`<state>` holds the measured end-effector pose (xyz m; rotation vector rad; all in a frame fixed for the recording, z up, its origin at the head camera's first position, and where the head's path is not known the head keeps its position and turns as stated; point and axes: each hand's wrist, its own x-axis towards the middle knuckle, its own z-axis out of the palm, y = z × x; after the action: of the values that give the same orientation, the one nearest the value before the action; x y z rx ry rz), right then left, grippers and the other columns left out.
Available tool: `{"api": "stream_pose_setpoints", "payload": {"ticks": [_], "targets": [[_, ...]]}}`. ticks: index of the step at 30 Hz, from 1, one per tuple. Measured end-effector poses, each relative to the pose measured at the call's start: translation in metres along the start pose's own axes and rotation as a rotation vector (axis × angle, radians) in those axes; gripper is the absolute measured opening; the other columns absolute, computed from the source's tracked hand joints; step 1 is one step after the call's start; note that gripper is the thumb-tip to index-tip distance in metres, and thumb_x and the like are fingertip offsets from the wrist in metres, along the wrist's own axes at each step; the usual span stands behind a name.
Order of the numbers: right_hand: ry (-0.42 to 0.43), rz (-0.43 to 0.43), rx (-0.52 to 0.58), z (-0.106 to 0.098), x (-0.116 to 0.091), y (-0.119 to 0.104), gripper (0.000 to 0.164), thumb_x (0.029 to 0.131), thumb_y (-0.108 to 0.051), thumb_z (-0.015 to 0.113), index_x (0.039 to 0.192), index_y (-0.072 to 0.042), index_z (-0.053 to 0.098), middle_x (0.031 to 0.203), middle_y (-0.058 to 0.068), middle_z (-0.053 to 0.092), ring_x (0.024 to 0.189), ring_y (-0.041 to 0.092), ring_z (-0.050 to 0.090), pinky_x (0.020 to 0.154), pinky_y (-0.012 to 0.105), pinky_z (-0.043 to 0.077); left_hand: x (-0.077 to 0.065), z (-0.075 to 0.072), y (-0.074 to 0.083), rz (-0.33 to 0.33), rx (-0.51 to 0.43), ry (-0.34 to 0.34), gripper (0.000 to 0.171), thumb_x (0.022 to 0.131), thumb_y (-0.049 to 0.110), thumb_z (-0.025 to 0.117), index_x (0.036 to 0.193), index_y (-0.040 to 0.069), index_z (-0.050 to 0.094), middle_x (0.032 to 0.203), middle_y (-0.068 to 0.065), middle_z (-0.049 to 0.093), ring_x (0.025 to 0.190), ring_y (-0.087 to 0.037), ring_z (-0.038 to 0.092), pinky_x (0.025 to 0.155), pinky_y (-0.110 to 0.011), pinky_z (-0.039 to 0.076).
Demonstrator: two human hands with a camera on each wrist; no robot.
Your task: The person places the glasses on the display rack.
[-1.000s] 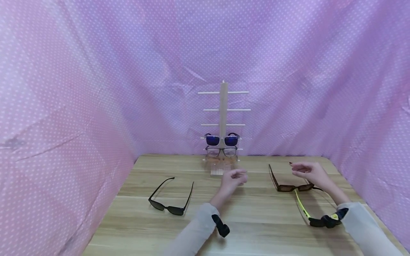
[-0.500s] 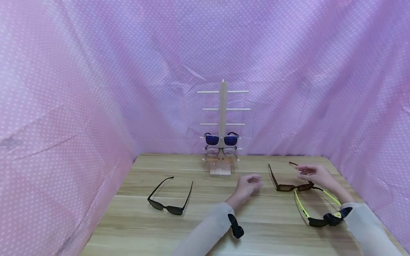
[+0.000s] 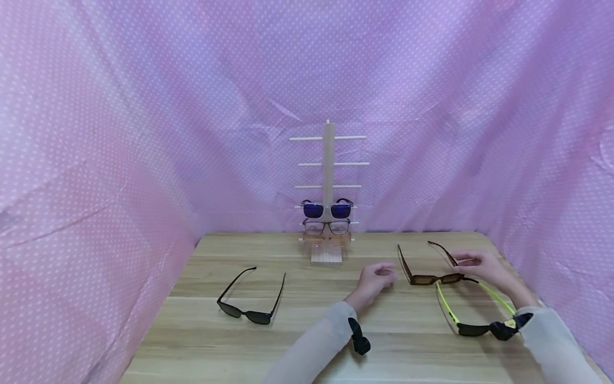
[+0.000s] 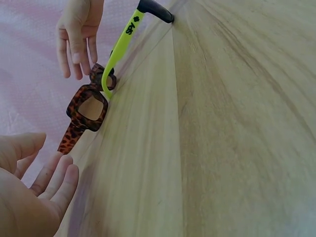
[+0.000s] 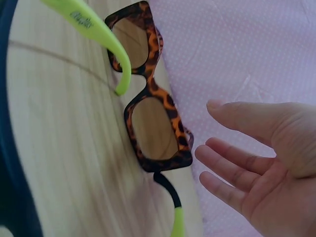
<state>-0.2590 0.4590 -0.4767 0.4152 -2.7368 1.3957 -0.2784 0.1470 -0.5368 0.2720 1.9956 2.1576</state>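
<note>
Tortoiseshell sunglasses [image 3: 424, 280] with brown lenses lie on the wooden table, arms unfolded and pointing away. My right hand [image 3: 484, 268] is beside their right arm. In the right wrist view that hand [image 5: 266, 158] has thumb and fingers spread, near the frame's end; whether a fingertip touches is unclear. Left of the sunglasses, my left hand [image 3: 376, 282] hovers with loosely bent fingers and nothing in them. The left wrist view shows the left hand [image 4: 34, 182] near one arm of the tortoiseshell sunglasses [image 4: 81, 106]. Yellow-green sports sunglasses [image 3: 472, 329] lie in front, their arms reaching the tortoiseshell frame.
A wooden display rack [image 3: 328, 170] stands at the back middle, with blue-lensed sunglasses [image 3: 314, 210], clear-lensed glasses [image 3: 314, 228] and a pale brownish pair below. Black sunglasses [image 3: 258, 318] lie at left. A pink dotted curtain [image 3: 240, 106] hangs behind the table.
My left hand has moved right from near the rack's base toward the tortoiseshell sunglasses. My right hand has shifted slightly right and down, exposing more of their right arm.
</note>
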Motion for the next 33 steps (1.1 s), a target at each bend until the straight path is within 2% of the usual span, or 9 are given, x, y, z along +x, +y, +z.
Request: {"api": "stream_pose_setpoints", "payload": {"ticks": [2, 4, 6, 9, 12, 19, 25, 33], "targets": [[-0.006, 0.009, -0.008, 0.0, -0.001, 0.003, 0.037, 0.091, -0.003, 0.074, 0.124, 0.011, 0.065, 0.102, -0.02, 0.073, 0.088, -0.006, 0.068, 0.073, 0.016, 0.058, 0.001, 0.002, -0.001, -0.003, -0.001, -0.002, 0.03, 0.087, -0.006, 0.073, 0.117, -0.005, 0.072, 0.096, -0.012, 0.075, 0.075, -0.007, 0.065, 0.077, -0.034, 0.064], [-0.009, 0.019, -0.021, -0.001, -0.002, 0.004, 0.041, 0.091, -0.004, 0.074, 0.126, 0.015, 0.062, 0.106, -0.011, 0.075, 0.09, -0.005, 0.068, 0.074, 0.016, 0.058, 0.003, 0.004, -0.002, -0.01, -0.007, -0.006, 0.03, 0.087, -0.008, 0.072, 0.117, -0.005, 0.072, 0.097, -0.013, 0.075, 0.075, -0.008, 0.065, 0.078, -0.034, 0.064], [-0.012, 0.024, -0.044, -0.002, -0.003, 0.005, 0.046, 0.092, -0.006, 0.075, 0.128, 0.018, 0.059, 0.111, 0.005, 0.077, 0.091, -0.005, 0.068, 0.075, 0.016, 0.058, 0.003, 0.006, -0.002, -0.014, -0.012, -0.01, 0.03, 0.087, -0.008, 0.071, 0.117, -0.005, 0.072, 0.097, -0.014, 0.075, 0.075, -0.008, 0.065, 0.079, -0.034, 0.064], [-0.018, 0.052, -0.082, -0.004, -0.004, 0.004, 0.048, 0.092, -0.009, 0.074, 0.13, 0.017, 0.058, 0.115, 0.022, 0.073, 0.09, -0.005, 0.067, 0.075, 0.017, 0.058, 0.005, 0.01, -0.003, -0.016, -0.016, -0.019, 0.029, 0.088, -0.008, 0.072, 0.116, -0.004, 0.073, 0.097, -0.013, 0.075, 0.076, -0.008, 0.065, 0.079, -0.034, 0.064], [-0.031, 0.073, -0.117, -0.007, -0.004, 0.003, 0.05, 0.093, -0.011, 0.074, 0.132, 0.015, 0.057, 0.118, 0.03, 0.07, 0.091, -0.005, 0.067, 0.075, 0.018, 0.058, 0.006, 0.012, -0.003, -0.017, -0.013, -0.021, 0.028, 0.088, -0.005, 0.073, 0.116, -0.002, 0.074, 0.095, -0.009, 0.075, 0.077, -0.007, 0.066, 0.08, -0.034, 0.064], [-0.085, 0.086, -0.126, -0.007, -0.001, 0.008, 0.051, 0.092, -0.011, 0.075, 0.132, 0.016, 0.056, 0.122, 0.034, 0.067, 0.098, 0.006, 0.07, 0.078, 0.018, 0.058, 0.008, 0.017, -0.004, -0.011, 0.005, 0.009, 0.026, 0.088, -0.005, 0.073, 0.114, -0.001, 0.075, 0.095, -0.008, 0.076, 0.08, -0.011, 0.069, 0.078, -0.034, 0.064], [-0.126, 0.075, -0.091, -0.004, -0.002, 0.015, 0.052, 0.092, -0.007, 0.074, 0.131, 0.02, 0.053, 0.123, 0.038, 0.064, 0.099, 0.006, 0.069, 0.079, 0.019, 0.058, 0.007, 0.02, -0.007, -0.032, 0.028, 0.02, 0.025, 0.088, -0.004, 0.074, 0.113, 0.002, 0.076, 0.096, -0.006, 0.076, 0.086, -0.018, 0.071, 0.076, -0.032, 0.064], [-0.146, 0.063, -0.096, -0.005, -0.004, 0.014, 0.053, 0.092, -0.006, 0.073, 0.13, 0.022, 0.051, 0.121, 0.038, 0.064, 0.096, 0.001, 0.067, 0.079, 0.018, 0.057, 0.005, 0.021, -0.009, -0.031, 0.012, 0.014, 0.027, 0.088, -0.004, 0.074, 0.114, 0.003, 0.076, 0.094, -0.005, 0.075, 0.081, -0.008, 0.067, 0.078, -0.034, 0.064]]}}
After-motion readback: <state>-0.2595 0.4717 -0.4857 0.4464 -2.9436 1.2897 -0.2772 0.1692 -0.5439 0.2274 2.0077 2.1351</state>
